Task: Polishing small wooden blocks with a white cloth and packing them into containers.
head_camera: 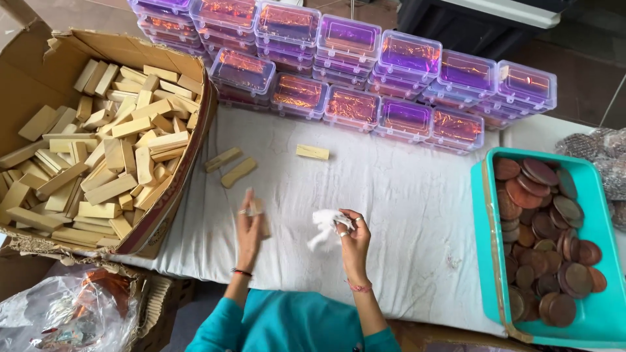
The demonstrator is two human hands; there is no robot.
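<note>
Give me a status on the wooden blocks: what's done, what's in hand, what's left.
Done: I cannot tell; three wooden blocks lie loose on the white cloth, wiped or not.
In hand: the left hand holds one small block upright, and the right hand grips a crumpled white tissue.
Left: the cardboard box is heaped with blocks.

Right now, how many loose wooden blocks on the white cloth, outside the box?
3: two side by side near the cardboard box, one alone farther right. The left hand holds another.

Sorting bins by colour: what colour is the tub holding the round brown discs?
Teal tub, clearest in the head view.
</note>
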